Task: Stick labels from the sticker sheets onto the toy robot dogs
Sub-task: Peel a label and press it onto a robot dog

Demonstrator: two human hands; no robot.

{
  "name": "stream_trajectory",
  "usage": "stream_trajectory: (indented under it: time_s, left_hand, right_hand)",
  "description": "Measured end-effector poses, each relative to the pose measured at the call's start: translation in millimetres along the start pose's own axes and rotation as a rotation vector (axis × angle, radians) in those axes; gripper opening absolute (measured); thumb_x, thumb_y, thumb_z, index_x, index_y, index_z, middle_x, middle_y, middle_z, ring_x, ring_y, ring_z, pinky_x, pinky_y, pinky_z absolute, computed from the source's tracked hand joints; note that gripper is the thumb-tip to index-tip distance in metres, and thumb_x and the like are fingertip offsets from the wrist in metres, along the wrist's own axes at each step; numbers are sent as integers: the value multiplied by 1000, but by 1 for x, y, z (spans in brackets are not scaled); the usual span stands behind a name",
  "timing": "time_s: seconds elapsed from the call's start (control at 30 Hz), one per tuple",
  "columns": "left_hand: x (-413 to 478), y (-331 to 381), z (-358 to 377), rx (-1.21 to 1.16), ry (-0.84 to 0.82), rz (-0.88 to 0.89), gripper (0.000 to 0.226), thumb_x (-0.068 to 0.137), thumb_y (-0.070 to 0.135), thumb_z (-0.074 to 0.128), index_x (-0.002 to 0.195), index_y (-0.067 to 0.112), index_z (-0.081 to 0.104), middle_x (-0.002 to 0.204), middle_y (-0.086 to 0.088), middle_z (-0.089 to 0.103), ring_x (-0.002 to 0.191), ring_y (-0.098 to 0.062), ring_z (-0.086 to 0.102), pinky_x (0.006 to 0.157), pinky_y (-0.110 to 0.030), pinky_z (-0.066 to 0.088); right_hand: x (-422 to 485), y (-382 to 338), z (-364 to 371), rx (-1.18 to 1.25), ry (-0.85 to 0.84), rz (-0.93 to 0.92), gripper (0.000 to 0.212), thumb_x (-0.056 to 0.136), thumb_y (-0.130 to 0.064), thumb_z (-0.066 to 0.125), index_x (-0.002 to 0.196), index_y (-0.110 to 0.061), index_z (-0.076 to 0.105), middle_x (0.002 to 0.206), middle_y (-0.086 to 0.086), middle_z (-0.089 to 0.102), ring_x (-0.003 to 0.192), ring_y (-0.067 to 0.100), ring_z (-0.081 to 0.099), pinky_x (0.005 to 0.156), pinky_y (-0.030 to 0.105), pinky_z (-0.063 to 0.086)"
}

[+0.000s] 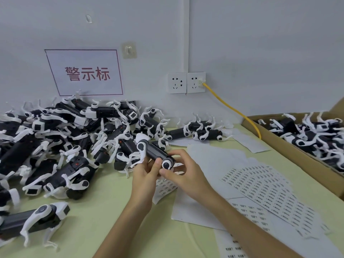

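Note:
A black-and-white toy robot dog (152,151) is held above the green table, between both hands. My left hand (147,174) grips it from below, thumb against its side. My right hand (183,170) holds its near end, fingers curled round the white hip joint. Sticker sheets (266,187) with rows of small printed labels lie to the right of my hands. Another label sheet (165,187) lies under my hands. A large pile of toy robot dogs (61,138) covers the left of the table.
A cardboard box (301,155) at the right holds more dogs. A yellow cable (232,108) runs from the wall sockets (186,82) down behind the box. A single dog (37,218) lies at the near left. Blank backing sheets (214,155) lie mid-table.

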State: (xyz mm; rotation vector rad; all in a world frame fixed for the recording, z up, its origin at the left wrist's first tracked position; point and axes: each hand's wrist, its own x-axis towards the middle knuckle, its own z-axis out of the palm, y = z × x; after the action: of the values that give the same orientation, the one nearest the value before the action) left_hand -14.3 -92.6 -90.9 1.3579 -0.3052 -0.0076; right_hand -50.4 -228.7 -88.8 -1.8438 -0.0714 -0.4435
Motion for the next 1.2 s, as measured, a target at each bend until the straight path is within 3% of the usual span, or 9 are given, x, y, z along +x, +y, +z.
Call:
stream_trajectory:
  time_s: [0.1,0.27,0.37,0.43,0.53,0.67,0.87,1.03,1.2]
  left_hand:
    - [2,-2,-1,-19,-53,-72,21,107,17,53,122,11,66,107,-9,79,98,-25,77,79,-31,60]
    - [3,-3,0,5,-101,-239,21,108,24,49,118,15,66,104,-2,80,83,-16,76,71,-28,60]
    - [0,-2,3,68,-185,-238,25,109,26,47,120,22,69,111,3,79,84,-14,74,77,-27,59]
    - [-2,1,2,80,-214,-223,30,109,24,45,119,19,73,113,1,79,84,-16,72,83,-31,58]
    - [-2,4,2,72,-202,-223,33,110,20,43,117,13,74,110,-4,79,86,-21,71,87,-36,56]
    - [0,5,3,76,-131,-193,31,109,17,45,111,11,75,104,-5,80,87,-23,70,85,-37,54]
    - [-2,4,-3,404,126,96,26,101,7,56,103,26,75,103,10,75,98,-13,68,72,-29,51]
    - [5,0,-16,845,397,225,50,90,9,71,138,18,61,148,-7,53,134,-31,44,107,-44,36]
    - [14,-5,-30,989,340,50,71,92,20,70,157,19,41,166,-5,30,147,-34,32,115,-54,33]
  right_hand:
    - [0,-2,-3,-24,7,27,41,73,-41,87,106,-38,63,97,-10,73,86,7,70,79,25,57]
    - [14,-2,-21,206,78,353,30,79,-48,80,92,-20,75,97,11,76,89,32,73,90,48,60]
    - [22,-8,-48,647,149,524,47,84,-39,77,114,-4,70,107,18,72,76,29,71,61,32,59]
    - [26,-10,-76,1105,284,415,70,77,-34,82,134,1,60,123,23,68,80,32,72,60,29,60]
    - [23,-7,-133,1583,417,-4,70,94,-49,64,144,-3,48,142,26,57,115,43,67,102,47,53]
    - [17,7,-151,1390,491,16,58,101,-51,51,143,-11,52,137,14,65,120,35,67,96,42,52]
    - [26,2,-112,1025,430,265,36,98,-35,54,121,-13,69,99,6,74,73,19,68,70,29,44]
    - [28,0,-85,653,287,351,24,95,-27,57,108,-13,72,84,4,68,61,15,58,61,27,40]
    - [26,1,-72,519,202,367,20,97,-25,58,100,-11,72,78,4,66,59,15,55,60,27,39]
